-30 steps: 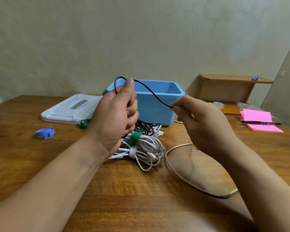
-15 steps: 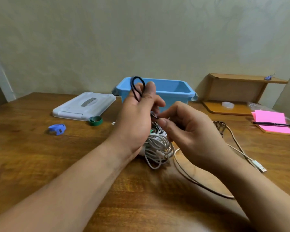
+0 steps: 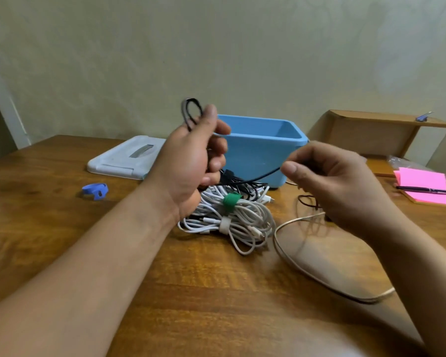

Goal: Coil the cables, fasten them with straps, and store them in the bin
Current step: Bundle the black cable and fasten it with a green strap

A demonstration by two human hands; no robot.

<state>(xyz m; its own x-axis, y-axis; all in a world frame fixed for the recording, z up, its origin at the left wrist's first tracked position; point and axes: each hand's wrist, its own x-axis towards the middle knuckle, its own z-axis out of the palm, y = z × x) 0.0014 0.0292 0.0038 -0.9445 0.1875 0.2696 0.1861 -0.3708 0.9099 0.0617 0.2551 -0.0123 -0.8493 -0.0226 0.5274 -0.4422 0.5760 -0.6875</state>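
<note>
Left hand (image 3: 188, 161) gripping black cable (image 3: 183, 112), coil mostly hidden

We see an open blue plastic bin (image 3: 258, 155) standing upright. Just before it lie coiled white cables (image 3: 245, 219) bound by a green strap (image 3: 231, 199). Left of the bin a thin black cable (image 3: 190, 109) loops from our left hand (image 3: 191, 161); farther left lies a curled blue strap (image 3: 95, 190).

One blue bin (image 3: 258, 150). Left of it: one white lid (image 3: 119, 158) and one blue strap (image 3: 95, 189). In front of it: one green strap (image 3: 231, 199) and one white strap (image 3: 224, 224) on white cables (image 3: 245, 215) too tangled to count, one black cable (image 3: 255, 178), one pale cable (image 3: 294, 258).
</note>
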